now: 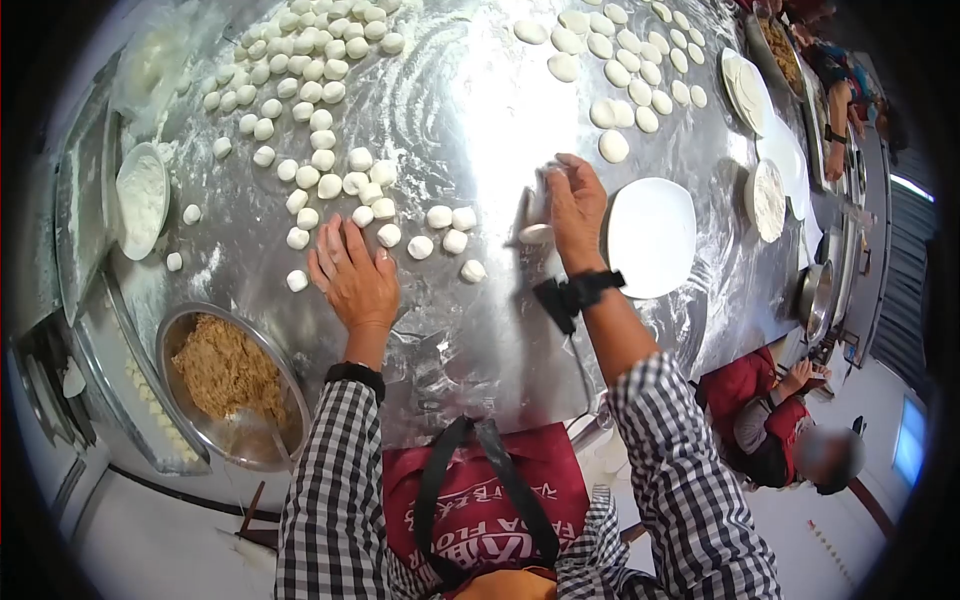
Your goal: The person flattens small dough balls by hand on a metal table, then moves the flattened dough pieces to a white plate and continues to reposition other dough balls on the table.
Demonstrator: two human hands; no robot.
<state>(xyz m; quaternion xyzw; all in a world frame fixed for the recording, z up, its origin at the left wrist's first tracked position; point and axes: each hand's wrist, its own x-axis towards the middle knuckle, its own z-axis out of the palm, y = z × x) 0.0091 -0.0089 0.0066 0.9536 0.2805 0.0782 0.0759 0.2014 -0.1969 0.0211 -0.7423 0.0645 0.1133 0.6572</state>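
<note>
My left hand [356, 280] lies palm down on the metal table with its fingers spread. Its fingertips are right at some small white dough balls [363, 217], and more of them sit just beyond. My right hand [578, 212], fingers curled together, is over the middle of the table; its palm side is hidden. Beside that hand, to its left, is a pale flattened dough piece [536, 234]. A white square plate [652, 238] stands just right of my right wrist.
Many dough balls [310, 70] cover the far left, and flattened dough rounds [620, 75] the far right. A flour bowl [143, 200] and a steel bowl of filling [235, 375] stand at left. Stacked plates [782, 160] line the right. A person [770, 410] is at right.
</note>
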